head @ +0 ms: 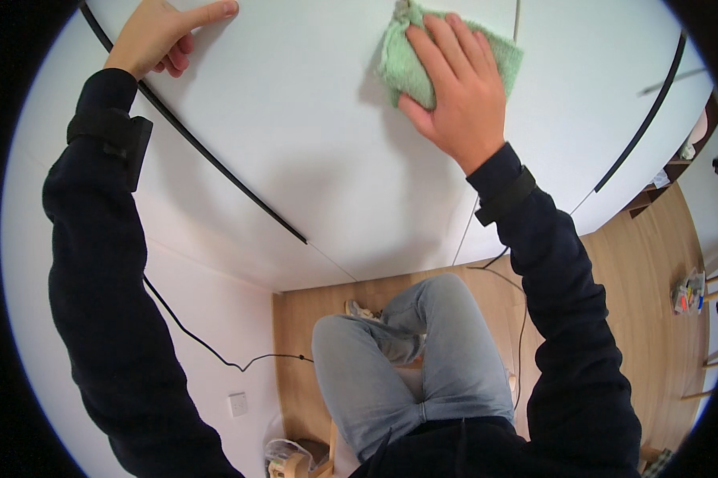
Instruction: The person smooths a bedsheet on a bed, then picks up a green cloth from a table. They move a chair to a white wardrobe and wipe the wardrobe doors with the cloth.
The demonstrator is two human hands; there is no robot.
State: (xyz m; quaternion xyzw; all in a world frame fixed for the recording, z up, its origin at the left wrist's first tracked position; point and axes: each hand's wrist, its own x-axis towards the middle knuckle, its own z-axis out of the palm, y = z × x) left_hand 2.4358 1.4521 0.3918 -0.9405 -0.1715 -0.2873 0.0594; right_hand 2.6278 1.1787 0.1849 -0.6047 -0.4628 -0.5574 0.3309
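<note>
My right hand (460,89) lies with spread fingers on a folded light green cloth (415,69), pressing it flat on a white cabinet door (311,119). The cloth's near corner is bunched at the top. At the upper left, my left hand (167,39) is near the door's edge, thumb stretched out to the right and the other fingers curled; it holds no object that I can see. A long black strip handle (215,170) runs down the door edge below my left wrist. A second black strip (645,119) is on the right-hand door.
A black cable (203,343) hangs by the white wall with a socket (238,404). Another cable (523,322) trails on the wooden floor (621,287). A dark shelf (657,188) stands at the right, and a clear bag of items (687,293) lies on the floor beyond.
</note>
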